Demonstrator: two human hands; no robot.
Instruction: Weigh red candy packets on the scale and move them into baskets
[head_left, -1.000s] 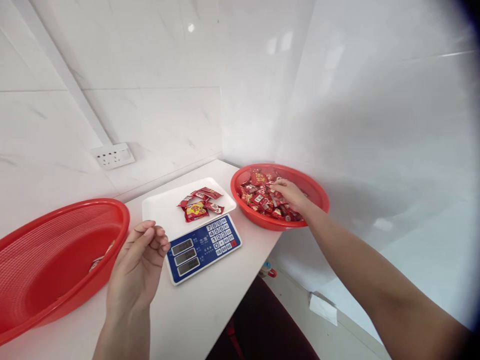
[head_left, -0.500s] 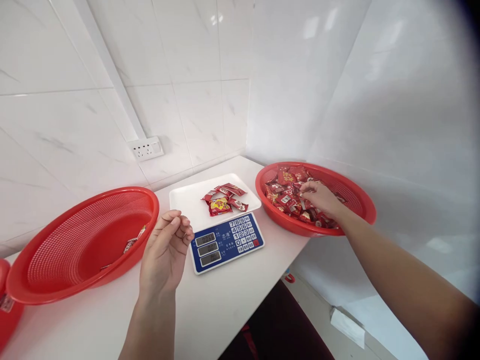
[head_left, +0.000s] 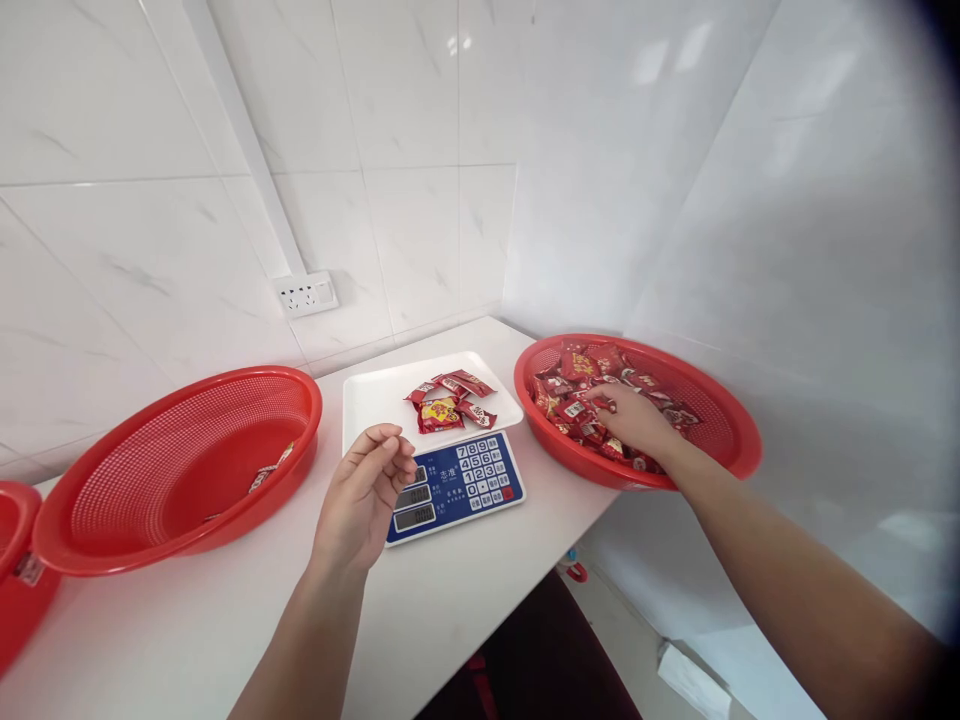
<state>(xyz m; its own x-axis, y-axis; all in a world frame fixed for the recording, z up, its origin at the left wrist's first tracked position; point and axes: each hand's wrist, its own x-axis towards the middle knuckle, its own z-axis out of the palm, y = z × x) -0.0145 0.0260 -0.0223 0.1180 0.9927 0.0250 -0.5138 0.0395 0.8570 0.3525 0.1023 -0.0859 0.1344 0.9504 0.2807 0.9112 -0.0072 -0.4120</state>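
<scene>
My right hand (head_left: 634, 415) is inside the right red basket (head_left: 720, 410), its fingers stretched out and apart over the red wrapped snacks (head_left: 581, 365). The fingertips touch the packets; I see nothing clearly gripped. My left hand (head_left: 369, 490) is raised in front of the scale's display, fingers curled, thumb against the index finger and nothing visible between them. It covers part of the blue panel of the digital scale (head_left: 450, 480). Several red snack packets (head_left: 442, 412), one with a yellow patch, lie on the scale's white tray (head_left: 367, 400).
Another red basket (head_left: 180, 400) stands at the left with a few small wrappers (head_left: 262, 475) inside. Part of a further red container (head_left: 22, 580) shows at the left edge. The white table (head_left: 420, 610) meets tiled walls, with a socket (head_left: 306, 293) above it.
My right hand has lowered into the packets and its fingers have reached forward. My left hand has shifted right, over the scale's display. The view has turned slightly left.
</scene>
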